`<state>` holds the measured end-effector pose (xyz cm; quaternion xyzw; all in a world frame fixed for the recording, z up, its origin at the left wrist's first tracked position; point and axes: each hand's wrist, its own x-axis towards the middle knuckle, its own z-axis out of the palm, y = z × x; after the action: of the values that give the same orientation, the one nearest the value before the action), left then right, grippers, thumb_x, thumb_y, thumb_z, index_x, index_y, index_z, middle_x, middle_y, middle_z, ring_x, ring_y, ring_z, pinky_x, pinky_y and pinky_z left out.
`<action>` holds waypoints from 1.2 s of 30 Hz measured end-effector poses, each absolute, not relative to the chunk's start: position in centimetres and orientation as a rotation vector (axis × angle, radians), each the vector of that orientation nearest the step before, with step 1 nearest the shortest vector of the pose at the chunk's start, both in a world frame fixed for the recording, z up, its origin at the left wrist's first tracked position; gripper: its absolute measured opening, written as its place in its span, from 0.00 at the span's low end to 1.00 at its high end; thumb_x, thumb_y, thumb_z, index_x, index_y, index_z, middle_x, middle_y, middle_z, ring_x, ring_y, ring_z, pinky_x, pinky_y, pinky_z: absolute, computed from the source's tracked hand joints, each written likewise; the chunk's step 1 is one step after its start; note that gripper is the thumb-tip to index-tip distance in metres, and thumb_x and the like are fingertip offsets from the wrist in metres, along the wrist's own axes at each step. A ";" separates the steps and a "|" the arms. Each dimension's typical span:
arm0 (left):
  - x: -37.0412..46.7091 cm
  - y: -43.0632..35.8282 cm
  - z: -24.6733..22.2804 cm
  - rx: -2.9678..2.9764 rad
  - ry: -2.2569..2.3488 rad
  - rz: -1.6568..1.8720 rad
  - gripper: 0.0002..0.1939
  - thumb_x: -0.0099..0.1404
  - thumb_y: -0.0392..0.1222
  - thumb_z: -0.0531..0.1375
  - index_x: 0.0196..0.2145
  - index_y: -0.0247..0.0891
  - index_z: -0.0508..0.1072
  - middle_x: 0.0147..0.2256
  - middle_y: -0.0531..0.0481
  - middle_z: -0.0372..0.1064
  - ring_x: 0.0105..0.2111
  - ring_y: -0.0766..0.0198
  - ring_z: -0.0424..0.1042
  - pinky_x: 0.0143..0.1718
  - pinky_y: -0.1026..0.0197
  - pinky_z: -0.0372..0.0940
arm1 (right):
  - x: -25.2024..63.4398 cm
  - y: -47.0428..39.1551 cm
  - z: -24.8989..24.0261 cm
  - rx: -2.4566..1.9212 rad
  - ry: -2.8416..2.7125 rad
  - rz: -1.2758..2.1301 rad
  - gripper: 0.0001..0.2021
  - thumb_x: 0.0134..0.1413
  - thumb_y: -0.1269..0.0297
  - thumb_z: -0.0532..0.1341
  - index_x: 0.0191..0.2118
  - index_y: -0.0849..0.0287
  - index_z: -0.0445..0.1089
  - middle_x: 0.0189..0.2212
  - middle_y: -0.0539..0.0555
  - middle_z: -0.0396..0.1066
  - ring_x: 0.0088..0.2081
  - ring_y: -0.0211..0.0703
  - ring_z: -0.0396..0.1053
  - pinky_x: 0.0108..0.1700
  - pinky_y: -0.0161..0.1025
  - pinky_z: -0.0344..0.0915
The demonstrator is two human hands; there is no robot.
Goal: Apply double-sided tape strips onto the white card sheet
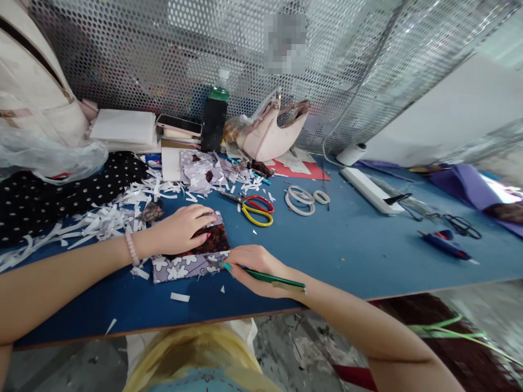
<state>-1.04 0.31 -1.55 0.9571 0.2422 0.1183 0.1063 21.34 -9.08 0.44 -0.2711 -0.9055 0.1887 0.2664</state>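
Note:
My left hand [190, 228], with a pink bead bracelet at the wrist, lies flat, fingers spread, on a dark fabric piece with a reddish-brown pattern [216, 239]. Along the near side of that piece runs a lilac strip with white flowers [183, 267], its lower edge frayed. My right hand [255, 267] is closed around a slim green pen-like tool [278, 280]. Its tip end points left over the right part of the flowered strip; whether it touches the cloth I cannot tell. Beyond my hands rest scissors [257, 209] with one red and one yellow handle.
White paper strips [98, 218] are heaped at the left, beside black polka-dot cloth [118, 174]. Flowered scraps [202, 171], a bottle [214, 120], a phone [178, 124] and a pink bag [269, 130] stand behind. Tape rings [300, 200], a power strip [370, 190] and a blue tool [445, 245] lie rightward.

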 end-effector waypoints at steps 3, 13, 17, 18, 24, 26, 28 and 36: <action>-1.0 0.3 -1.5 2.812 0.709 0.353 0.21 0.70 0.42 0.53 0.59 0.36 0.66 0.61 0.37 0.61 0.60 0.50 0.60 0.61 0.44 0.58 | 21.9 -9.5 0.3 -0.752 -2.450 0.536 0.13 0.66 0.70 0.48 0.30 0.57 0.61 0.23 0.52 0.68 0.26 0.37 0.64 0.30 0.33 0.61; -1.0 0.3 -1.4 2.800 0.715 0.356 0.21 0.71 0.43 0.52 0.59 0.37 0.66 0.60 0.37 0.61 0.60 0.49 0.61 0.60 0.44 0.59 | 23.5 -11.0 -0.3 -0.771 -2.422 0.544 0.14 0.68 0.69 0.47 0.34 0.59 0.66 0.25 0.54 0.71 0.28 0.37 0.68 0.31 0.33 0.65; -1.0 0.2 -1.3 2.801 0.712 0.355 0.21 0.71 0.42 0.52 0.60 0.37 0.66 0.61 0.37 0.61 0.60 0.50 0.60 0.61 0.45 0.58 | 23.7 -11.5 -0.5 -0.685 -2.404 0.452 0.12 0.66 0.72 0.47 0.38 0.59 0.68 0.26 0.55 0.72 0.29 0.38 0.69 0.32 0.34 0.66; -1.0 0.2 -1.3 2.802 0.710 0.357 0.21 0.71 0.42 0.52 0.60 0.37 0.66 0.61 0.37 0.61 0.60 0.50 0.60 0.61 0.45 0.58 | 23.7 -11.5 -0.5 -0.670 -2.396 0.439 0.12 0.66 0.72 0.47 0.38 0.60 0.68 0.26 0.55 0.72 0.29 0.39 0.69 0.32 0.34 0.66; -0.9 0.3 -1.4 2.811 0.717 0.360 0.21 0.70 0.43 0.52 0.59 0.37 0.66 0.60 0.37 0.61 0.60 0.50 0.61 0.60 0.45 0.59 | 23.3 -11.3 -0.5 -0.693 -2.330 0.454 0.11 0.65 0.73 0.48 0.39 0.59 0.67 0.26 0.54 0.73 0.29 0.38 0.71 0.32 0.33 0.68; -0.9 0.3 -1.3 2.813 0.721 0.356 0.21 0.70 0.42 0.52 0.59 0.36 0.66 0.60 0.37 0.61 0.60 0.50 0.61 0.60 0.45 0.59 | 23.2 -11.2 -0.7 -0.707 -2.338 0.451 0.11 0.65 0.73 0.48 0.39 0.59 0.66 0.26 0.54 0.73 0.29 0.38 0.70 0.32 0.33 0.68; -0.9 0.3 -1.4 2.814 0.720 0.353 0.21 0.70 0.42 0.52 0.59 0.36 0.66 0.61 0.37 0.61 0.60 0.50 0.61 0.60 0.45 0.59 | 23.2 -11.2 -0.8 -0.711 -2.371 0.450 0.11 0.65 0.73 0.48 0.40 0.58 0.66 0.27 0.55 0.73 0.29 0.39 0.71 0.33 0.33 0.68; -1.0 0.3 -1.5 2.808 0.719 0.361 0.21 0.70 0.42 0.52 0.59 0.36 0.66 0.61 0.36 0.61 0.60 0.49 0.61 0.60 0.44 0.59 | 23.7 -11.5 -0.8 -0.691 -2.408 0.425 0.11 0.65 0.72 0.48 0.40 0.59 0.66 0.25 0.55 0.72 0.29 0.40 0.71 0.33 0.35 0.68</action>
<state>-0.99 0.30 -1.45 0.9554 0.2448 0.1228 0.1102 23.73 -11.45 -0.83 -0.2598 -0.9053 0.1597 0.2956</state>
